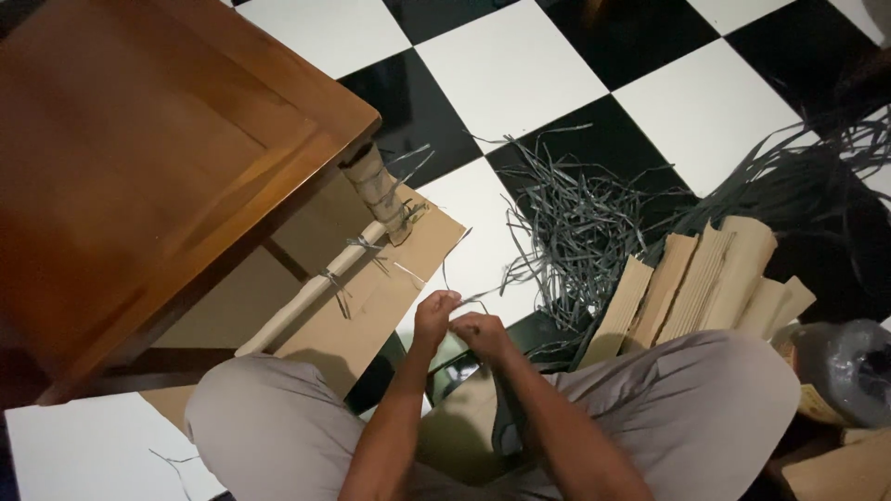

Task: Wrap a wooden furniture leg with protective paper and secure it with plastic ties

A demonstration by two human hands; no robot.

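Pinching: left hand (432,315) and right hand (479,332) both nip one grey strip (457,299)
Axis: strip spans hand to hand, tail trailing right toward the strip pile (580,237)
Nearer: right hand

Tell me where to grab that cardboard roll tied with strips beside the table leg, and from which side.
Grip the cardboard roll at a bare stretch between its two strip ties, coming from above on the open floor side. It lies flat and slanted on the cardboard sheet, its upper end against the wrapped table leg, so that end looks crowded.
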